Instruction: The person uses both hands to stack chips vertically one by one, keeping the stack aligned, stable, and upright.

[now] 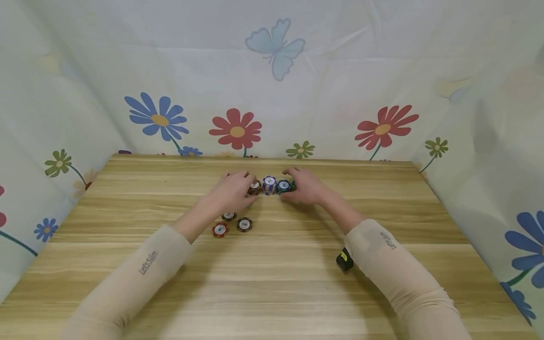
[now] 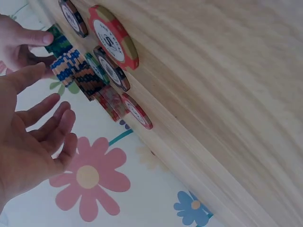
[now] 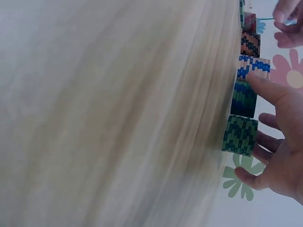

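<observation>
Poker chips stand stacked in a row near the table's far edge: a blue-and-white stack [image 1: 269, 185], a dark green-blue stack [image 1: 283, 186], a brown-and-black stack [image 1: 254, 187], a red stack [image 2: 110, 101] and a green stack [image 3: 240, 135]. My left hand [image 1: 233, 191] hovers by the row's left end, fingers loosely bent around nothing in the left wrist view. At the right end, my right hand [image 1: 308, 187] reaches round the green stacks with relaxed fingers. Its thumb overlaps the blue-and-white stack in the right wrist view; whether it touches cannot be told.
Loose chips lie nearer me, among them a red chip [image 1: 220, 230] and a black chip [image 1: 244, 225]. A black-and-yellow tape measure [image 1: 344, 259] sits beside the right sleeve. Behind the wooden table [image 1: 272, 293] hangs a flowered curtain [image 1: 331, 94].
</observation>
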Motion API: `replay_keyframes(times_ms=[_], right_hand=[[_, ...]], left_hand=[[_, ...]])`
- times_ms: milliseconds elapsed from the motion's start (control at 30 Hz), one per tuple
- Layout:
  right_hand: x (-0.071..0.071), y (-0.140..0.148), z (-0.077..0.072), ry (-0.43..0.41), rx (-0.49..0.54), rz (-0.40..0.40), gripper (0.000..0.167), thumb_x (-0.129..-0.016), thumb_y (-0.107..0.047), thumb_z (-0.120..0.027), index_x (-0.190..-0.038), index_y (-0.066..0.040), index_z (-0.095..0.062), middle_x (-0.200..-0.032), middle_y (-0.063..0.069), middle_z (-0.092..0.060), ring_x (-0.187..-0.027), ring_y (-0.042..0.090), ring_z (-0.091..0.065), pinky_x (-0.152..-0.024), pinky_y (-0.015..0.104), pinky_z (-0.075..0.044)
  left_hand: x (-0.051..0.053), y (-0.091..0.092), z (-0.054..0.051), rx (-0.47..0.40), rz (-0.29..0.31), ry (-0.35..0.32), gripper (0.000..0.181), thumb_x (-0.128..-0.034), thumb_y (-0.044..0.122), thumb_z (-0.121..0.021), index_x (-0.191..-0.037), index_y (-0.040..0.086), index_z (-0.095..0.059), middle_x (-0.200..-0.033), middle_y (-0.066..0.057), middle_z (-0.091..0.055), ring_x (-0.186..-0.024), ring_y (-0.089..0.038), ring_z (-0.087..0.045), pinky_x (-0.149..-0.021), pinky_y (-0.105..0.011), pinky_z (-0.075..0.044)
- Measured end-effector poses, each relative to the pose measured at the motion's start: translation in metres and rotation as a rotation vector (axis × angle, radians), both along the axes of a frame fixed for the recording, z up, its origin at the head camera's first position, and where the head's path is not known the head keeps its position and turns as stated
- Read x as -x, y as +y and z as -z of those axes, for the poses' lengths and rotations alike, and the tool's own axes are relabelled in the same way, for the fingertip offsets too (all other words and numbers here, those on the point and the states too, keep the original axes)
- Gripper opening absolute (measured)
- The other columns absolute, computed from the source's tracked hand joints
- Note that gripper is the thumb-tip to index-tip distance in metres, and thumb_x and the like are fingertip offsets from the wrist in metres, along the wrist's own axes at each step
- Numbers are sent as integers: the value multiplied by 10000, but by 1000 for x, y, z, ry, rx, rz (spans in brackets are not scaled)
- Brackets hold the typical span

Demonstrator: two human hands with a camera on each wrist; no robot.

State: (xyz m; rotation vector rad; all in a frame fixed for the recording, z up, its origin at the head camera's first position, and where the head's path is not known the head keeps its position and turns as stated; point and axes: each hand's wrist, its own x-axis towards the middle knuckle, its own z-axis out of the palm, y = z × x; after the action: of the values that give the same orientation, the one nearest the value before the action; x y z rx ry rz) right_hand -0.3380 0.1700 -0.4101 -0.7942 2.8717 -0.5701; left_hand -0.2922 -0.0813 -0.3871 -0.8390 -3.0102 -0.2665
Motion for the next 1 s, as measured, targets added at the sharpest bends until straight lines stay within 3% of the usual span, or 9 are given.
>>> replay_keyframes(times_ms=[133, 233, 300, 400, 567, 833, 1000], right_hand=[[-1, -6, -4, 27, 3, -2, 749, -892, -362, -818, -1470, -15, -490, -1477, 216, -496, -1361, 400, -448, -1132, 530, -335], [0, -9, -5, 47, 14, -10, 725, -890, -358, -820, -1458, -32, -511, -1479, 219, -489, -1361, 402, -448, -1131, 541, -333], [0, -11, -4, 66, 19, -23, 708, -890, -348, -819, -1455, -44, -520, -1478, 222, -485, -1357, 401, -452, -1130, 542, -336], [1, -16, -3, 95, 24, -45, 690, -891, -346, -819, -1453, -66, -533, -1473, 208, -490, -1351, 389, -461, -1125, 534, -346], [-1, -25, -4, 104, 34, -66, 666, -889, -355, -821, -1439, -88, -559, -1466, 184, -503, -1349, 370, -464, -1120, 523, -356], [-1, -44, -9, 77, 3, -95, 623, -911, -355, -803, -1429, -94, -576, -1478, 189, -489, -1354, 365, -451, -1095, 573, -352], [1, -53, -6, 61, -33, -97, 563, -935, -356, -777, -1404, -105, -596, -1462, 166, -501, -1358, 346, -450, -1094, 578, -352]], left_hand=[[-7, -4, 0, 48, -18, -31, 316, -985, 326, -695, -1152, 60, -658, -1096, -94, -627, -1060, -294, -596, -960, -545, -449], [-12, -6, -1, 87, 3, -60, 237, -965, 318, -712, -952, 89, -650, -918, -51, -611, -866, -239, -580, -793, -458, -479], [-15, -8, -3, 107, 32, -86, 253, -940, 315, -733, -830, 121, -615, -802, -11, -590, -743, -197, -543, -685, -401, -457], [-20, -10, -6, 123, 47, -183, 353, -908, 353, -777, -723, 139, -566, -683, 15, -541, -628, -158, -493, -590, -348, -401], [-27, -12, -7, 126, 34, -295, 369, -872, 391, -823, -756, 132, -589, -697, 19, -551, -626, -145, -507, -588, -322, -402], [-30, -9, -3, 151, 61, -267, 346, -801, 345, -882, -763, 141, -605, -732, 18, -582, -657, -150, -530, -602, -327, -433], [-31, -8, -2, 167, 72, -260, 329, -811, 332, -883, -773, 145, -614, -754, 23, -594, -678, -157, -549, -635, -341, -458]])
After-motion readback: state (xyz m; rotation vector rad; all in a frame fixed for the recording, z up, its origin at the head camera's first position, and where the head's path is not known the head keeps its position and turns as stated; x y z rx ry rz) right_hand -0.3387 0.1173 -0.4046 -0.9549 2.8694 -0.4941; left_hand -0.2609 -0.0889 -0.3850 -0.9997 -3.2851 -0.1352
